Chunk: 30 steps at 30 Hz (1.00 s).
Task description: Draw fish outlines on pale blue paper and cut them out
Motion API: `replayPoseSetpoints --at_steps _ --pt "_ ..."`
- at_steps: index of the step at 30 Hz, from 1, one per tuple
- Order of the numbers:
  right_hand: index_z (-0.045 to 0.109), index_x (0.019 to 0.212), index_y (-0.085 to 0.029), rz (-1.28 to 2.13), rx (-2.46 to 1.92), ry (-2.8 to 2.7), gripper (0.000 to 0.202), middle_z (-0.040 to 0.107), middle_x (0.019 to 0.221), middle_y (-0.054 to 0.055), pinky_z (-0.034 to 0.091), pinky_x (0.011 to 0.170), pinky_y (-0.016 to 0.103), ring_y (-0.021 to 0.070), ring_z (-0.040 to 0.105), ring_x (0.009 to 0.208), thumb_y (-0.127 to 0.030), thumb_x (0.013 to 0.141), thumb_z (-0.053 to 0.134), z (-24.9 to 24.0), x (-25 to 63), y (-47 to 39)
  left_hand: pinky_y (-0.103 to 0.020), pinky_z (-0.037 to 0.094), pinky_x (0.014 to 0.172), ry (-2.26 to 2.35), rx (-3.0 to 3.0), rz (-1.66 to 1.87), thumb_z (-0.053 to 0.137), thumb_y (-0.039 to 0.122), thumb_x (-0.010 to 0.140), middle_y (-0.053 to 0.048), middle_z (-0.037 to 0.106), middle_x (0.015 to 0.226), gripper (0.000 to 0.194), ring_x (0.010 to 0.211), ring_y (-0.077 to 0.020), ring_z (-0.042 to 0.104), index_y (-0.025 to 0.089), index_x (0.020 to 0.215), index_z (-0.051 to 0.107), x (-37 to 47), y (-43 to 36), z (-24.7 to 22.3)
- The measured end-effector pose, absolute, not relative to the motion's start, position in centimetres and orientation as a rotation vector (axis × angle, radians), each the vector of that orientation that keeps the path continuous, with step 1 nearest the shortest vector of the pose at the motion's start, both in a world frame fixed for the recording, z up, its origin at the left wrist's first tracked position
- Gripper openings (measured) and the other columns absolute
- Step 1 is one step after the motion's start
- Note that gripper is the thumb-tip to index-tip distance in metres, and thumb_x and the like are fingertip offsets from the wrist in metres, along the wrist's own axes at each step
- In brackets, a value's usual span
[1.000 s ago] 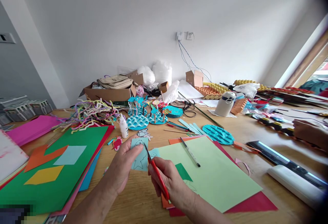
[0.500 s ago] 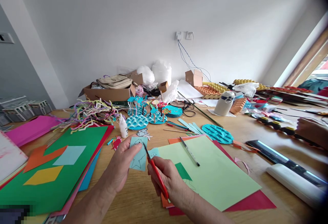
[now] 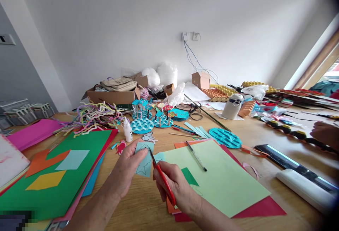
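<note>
A light blue paper piece (image 3: 144, 164) with a pencil drawing on it is pinched between the thumb and fingers of my left hand (image 3: 129, 165). My right hand (image 3: 173, 185) is wrapped round red-handled scissors (image 3: 164, 181), whose dark blades touch the paper's right edge. Another small blue paper (image 3: 160, 157) lies just behind the scissors. To the right, a pen (image 3: 196, 156) rests on a large pale green sheet (image 3: 225, 178), which lies over red and orange sheets.
Coloured sheets (image 3: 87, 181) lie on the left. Behind my hands are a glue bottle (image 3: 128, 130), blue wavy discs (image 3: 142, 126) and pipe cleaners (image 3: 97, 116). Another person's hand (image 3: 324, 134) is at the far right, beyond a white device (image 3: 304, 188).
My hands, the paper and the scissors have barely moved in the view. At the far right, the other person's hand has shifted slightly.
</note>
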State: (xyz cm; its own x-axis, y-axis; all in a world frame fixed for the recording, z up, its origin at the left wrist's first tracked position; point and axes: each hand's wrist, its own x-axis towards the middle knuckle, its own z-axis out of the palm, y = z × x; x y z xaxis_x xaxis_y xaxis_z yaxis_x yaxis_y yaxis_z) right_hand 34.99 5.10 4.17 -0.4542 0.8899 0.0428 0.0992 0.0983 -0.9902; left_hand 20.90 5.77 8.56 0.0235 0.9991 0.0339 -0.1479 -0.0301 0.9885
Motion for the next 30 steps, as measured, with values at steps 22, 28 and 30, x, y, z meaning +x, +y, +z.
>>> replayPoseSetpoints --at_steps 22,28,30 --pt "0.034 0.058 -0.019 1.253 -1.013 -1.760 0.033 0.031 0.047 -0.008 0.023 0.039 0.017 0.0050 0.029 0.042 -0.033 0.087 0.042 3.79 35.10 5.23 -0.019 0.033 0.051 1.086 1.189 1.223 0.062 0.033 0.068 0.005 0.045 0.060 0.018 0.055 -0.0096 0.036 0.019 0.073 0.053 20.31 6.19 8.34" --pt "0.036 0.057 -0.019 1.245 -1.055 -1.755 0.032 0.034 0.045 -0.007 0.025 0.038 0.016 0.0047 0.032 0.039 -0.031 0.086 0.042 4.26 35.06 5.25 -0.019 0.033 0.051 1.081 1.186 1.246 0.061 0.037 0.070 0.005 0.049 0.061 0.019 0.055 -0.0095 0.038 0.020 0.073 0.053 20.42 6.11 8.16" --pt "0.036 0.058 -0.019 1.317 -1.035 -1.722 0.032 0.035 0.044 -0.008 0.027 0.036 0.016 0.0048 0.034 0.037 -0.033 0.086 0.041 4.27 35.06 5.22 -0.018 0.032 0.050 1.082 1.189 1.261 0.061 0.036 0.069 0.005 0.047 0.059 0.019 0.054 -0.0090 0.036 0.019 0.072 0.053 20.41 6.05 8.11"
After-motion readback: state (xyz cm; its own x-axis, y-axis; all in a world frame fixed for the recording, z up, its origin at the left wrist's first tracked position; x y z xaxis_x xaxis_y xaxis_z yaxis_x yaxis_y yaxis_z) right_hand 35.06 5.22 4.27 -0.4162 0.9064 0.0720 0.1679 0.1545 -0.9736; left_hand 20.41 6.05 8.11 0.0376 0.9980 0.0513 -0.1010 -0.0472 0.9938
